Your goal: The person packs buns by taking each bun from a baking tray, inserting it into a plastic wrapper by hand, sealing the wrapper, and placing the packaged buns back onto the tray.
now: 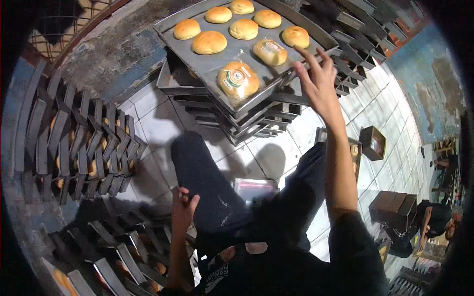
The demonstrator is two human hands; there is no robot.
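Observation:
My right hand (318, 74) reaches over the right edge of a metal baking tray (207, 64), thumb and fingers apart, holding nothing. Its fingertips are close to a plain golden bun (296, 37) in the tray's right corner. Near them lies a bun in a printed clear wrapper (270, 52). Another wrapped bun (238, 80) lies at the tray's near corner. Several unwrapped buns (209, 43) fill the rest of the tray. My left hand (183, 209) rests low beside my thigh, fingers loosely bent and thumb apart, with nothing visible in it.
More trays (237, 126) are stacked crosswise beneath the top one. Tall stacks of bun-filled trays (74, 143) stand at the left, with others at lower left and upper right. A clear plastic packet (256, 189) lies between my legs. A person (432, 222) is at far right.

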